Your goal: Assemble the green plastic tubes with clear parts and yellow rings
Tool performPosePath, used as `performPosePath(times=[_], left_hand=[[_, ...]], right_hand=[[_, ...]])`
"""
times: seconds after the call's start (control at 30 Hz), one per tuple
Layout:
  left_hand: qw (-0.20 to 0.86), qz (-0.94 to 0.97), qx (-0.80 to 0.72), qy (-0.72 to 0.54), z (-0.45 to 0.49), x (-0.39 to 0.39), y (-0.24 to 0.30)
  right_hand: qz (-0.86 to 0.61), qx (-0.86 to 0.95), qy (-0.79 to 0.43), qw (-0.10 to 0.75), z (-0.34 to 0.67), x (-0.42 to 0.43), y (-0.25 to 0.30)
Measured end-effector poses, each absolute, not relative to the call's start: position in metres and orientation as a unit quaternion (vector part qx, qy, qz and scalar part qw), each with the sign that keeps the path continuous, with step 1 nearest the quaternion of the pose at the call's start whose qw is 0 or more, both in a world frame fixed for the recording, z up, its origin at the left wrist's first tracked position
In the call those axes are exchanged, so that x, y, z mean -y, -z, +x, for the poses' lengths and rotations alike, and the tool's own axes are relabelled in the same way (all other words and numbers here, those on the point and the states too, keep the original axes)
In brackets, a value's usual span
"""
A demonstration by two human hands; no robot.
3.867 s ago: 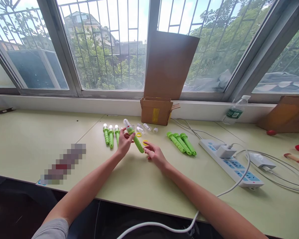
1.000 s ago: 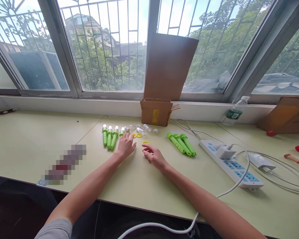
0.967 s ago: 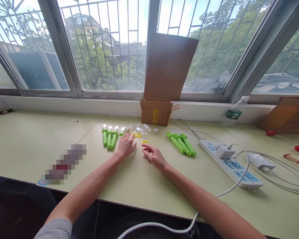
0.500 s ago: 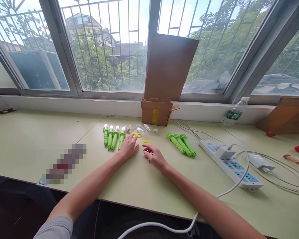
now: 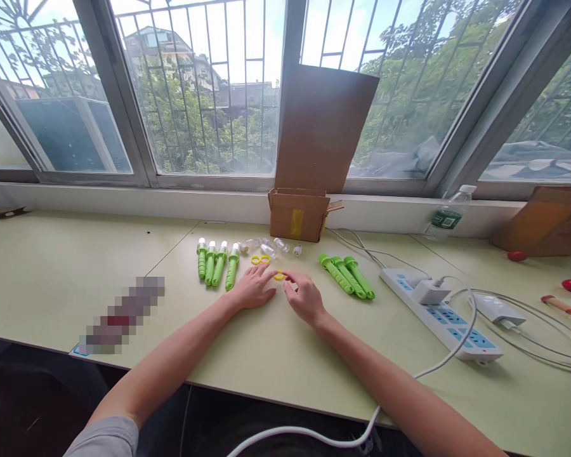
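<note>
Yellow ring (image 5: 278,276) lies on the table (image 5: 276,343), between both sets of fingertips. Right hand (image 5: 306,297) nearer, thumb and forefinger pinching toward it; contact unclear. Left hand (image 5: 253,289) flat, fingers released, just left of it.

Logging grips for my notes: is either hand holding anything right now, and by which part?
Both hands, left hand and right hand, meet at the small yellow plastic ring; whether it is actually gripped cannot be told.
</note>
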State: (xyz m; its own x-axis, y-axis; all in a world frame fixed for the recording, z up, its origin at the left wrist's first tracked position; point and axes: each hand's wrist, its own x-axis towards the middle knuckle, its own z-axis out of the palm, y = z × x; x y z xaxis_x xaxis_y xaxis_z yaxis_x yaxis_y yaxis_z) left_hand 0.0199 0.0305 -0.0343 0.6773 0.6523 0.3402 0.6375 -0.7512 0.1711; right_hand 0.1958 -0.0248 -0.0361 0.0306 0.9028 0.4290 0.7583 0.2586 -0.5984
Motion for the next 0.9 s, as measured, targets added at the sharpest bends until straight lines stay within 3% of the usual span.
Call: performPosePath(times=[0.3, 0.6, 0.77, 0.9], left_hand=[[0.054, 0.924, -0.338, -0.169, 0.021, -0.026, 0.033], [0.057, 0.924, -0.326, -0.19, 0.02, -0.028, 0.036], [0.055, 0.925, -0.321, -0.193, 0.02, -0.029, 0.035], [0.053, 0.924, -0.322, -0.197, 0.02, -0.029, 0.036]], right_hand=[[-0.717, 0.619, 0.074, 0.313, 0.223, 0.007, 0.032], [-0.814, 0.563, 0.027, 0.143, 0.239, 0.003, 0.03], [-0.757, 0.63, -0.01, 0.173, 0.211, 0.019, 0.024], [-0.702, 0.685, 0.044, 0.188, 0.194, 0.028, 0.024]])
